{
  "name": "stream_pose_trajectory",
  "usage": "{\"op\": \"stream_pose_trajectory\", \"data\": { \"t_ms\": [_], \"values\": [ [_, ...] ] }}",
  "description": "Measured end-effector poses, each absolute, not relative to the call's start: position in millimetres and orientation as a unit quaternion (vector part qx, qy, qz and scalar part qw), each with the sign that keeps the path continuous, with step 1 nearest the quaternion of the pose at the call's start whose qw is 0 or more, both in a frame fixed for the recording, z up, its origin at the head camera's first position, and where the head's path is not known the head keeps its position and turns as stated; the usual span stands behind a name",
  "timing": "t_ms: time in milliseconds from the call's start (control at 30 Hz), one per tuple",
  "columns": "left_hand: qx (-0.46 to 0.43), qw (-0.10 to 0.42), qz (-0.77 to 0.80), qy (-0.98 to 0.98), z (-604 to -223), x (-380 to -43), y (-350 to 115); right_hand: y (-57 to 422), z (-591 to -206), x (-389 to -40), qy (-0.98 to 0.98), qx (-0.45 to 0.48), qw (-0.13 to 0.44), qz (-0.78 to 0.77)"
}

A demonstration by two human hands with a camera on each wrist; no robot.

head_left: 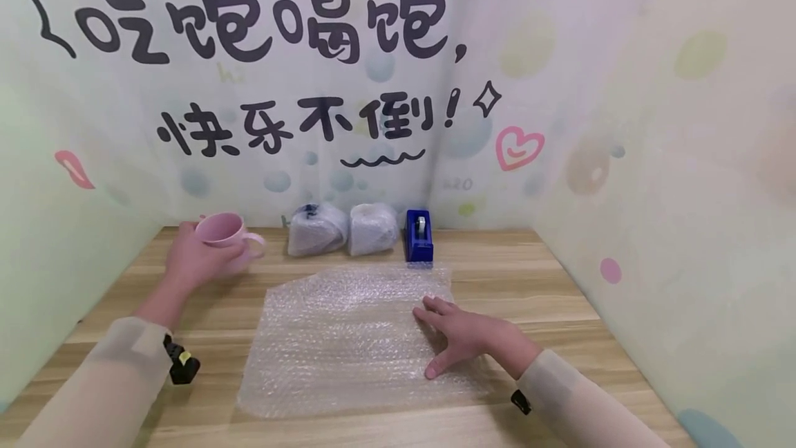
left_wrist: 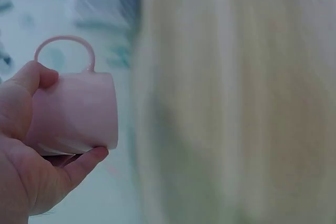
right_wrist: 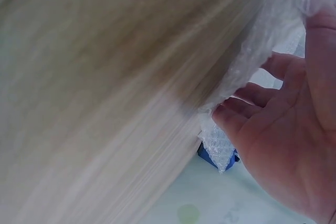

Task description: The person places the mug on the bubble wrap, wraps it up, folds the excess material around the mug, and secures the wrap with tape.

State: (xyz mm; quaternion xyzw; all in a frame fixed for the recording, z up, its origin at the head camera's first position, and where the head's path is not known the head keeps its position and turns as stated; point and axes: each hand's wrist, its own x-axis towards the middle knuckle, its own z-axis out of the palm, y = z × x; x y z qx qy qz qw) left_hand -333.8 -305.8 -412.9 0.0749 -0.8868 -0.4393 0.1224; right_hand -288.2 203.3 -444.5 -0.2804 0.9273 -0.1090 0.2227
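At the back left of the table, my left hand [head_left: 197, 254] grips a pink mug [head_left: 235, 263] around its body. In the left wrist view the mug [left_wrist: 79, 111] is held between thumb and fingers, with its handle free. A sheet of bubble wrap [head_left: 336, 344] lies flat in the middle of the table. My right hand [head_left: 463, 334] rests on the right part of that sheet with fingers spread. From the right wrist view, the fingertips of the right hand [right_wrist: 283, 124] touch the edge of the bubble wrap [right_wrist: 247, 61].
Two bundles wrapped in bubble wrap, a left one [head_left: 317, 230] and a right one [head_left: 373, 229], stand along the back of the wooden table [head_left: 522, 296]. Beside them is a blue tape dispenser [head_left: 419, 237]. A printed curtain [head_left: 385, 185] borders the back edge, with walls at both sides.
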Motion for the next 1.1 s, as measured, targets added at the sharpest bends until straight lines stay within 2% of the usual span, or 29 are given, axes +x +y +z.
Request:
{"op": "stream_pose_trajectory", "data": {
  "t_ms": [167, 267, 400, 533, 800, 1100],
  "values": [
    [-0.030, 0.073, -0.476, -0.876, -373, -321, -248, 202, -443, -288, 0.928, -0.278, 0.222, -0.111],
    [-0.096, 0.031, -0.502, -0.859, -363, -313, -204, 203, -443, -288, 0.928, -0.278, 0.221, -0.112],
    [-0.139, -0.003, -0.504, -0.852, -374, -304, -150, 204, -444, -287, 0.929, -0.278, 0.216, -0.112],
    [-0.141, -0.005, -0.480, -0.866, -397, -294, -112, 204, -446, -288, 0.930, -0.283, 0.208, -0.108],
    [-0.120, -0.012, -0.503, -0.856, -433, -291, -87, 203, -448, -288, 0.929, -0.284, 0.209, -0.112],
    [-0.132, 0.005, -0.506, -0.853, -444, -289, -84, 204, -448, -288, 0.930, -0.286, 0.206, -0.109]
  ]
}}
